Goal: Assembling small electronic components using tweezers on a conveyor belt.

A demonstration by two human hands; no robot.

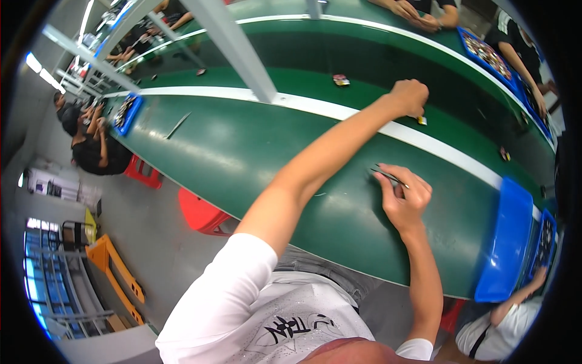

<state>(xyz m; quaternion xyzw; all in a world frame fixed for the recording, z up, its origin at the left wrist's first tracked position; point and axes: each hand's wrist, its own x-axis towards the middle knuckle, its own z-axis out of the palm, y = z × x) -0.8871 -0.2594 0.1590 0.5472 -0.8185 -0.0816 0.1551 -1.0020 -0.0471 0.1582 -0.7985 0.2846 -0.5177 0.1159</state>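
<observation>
My left hand (pixel 410 97) is stretched out over the green conveyor belt, past the white rail. Its fingers are curled closed, and what they hold, if anything, is hidden. Just below it shows a small yellow-and-white part (pixel 422 121); whether the hand touches it I cannot tell. Above the green bench, my right hand (pixel 410 195) pinches a thin dark pair of tweezers (pixel 393 177), its tips pointing left.
Small parts (pixel 341 80) lie along the belt. A blue tray (pixel 506 242) stands at the bench's right end. A grey post (pixel 233 45) rises from the white rail (pixel 321 108). Another pair of tweezers (pixel 178 125) lies left. Co-workers sit around; a red stool (pixel 203 212) stands beside the bench.
</observation>
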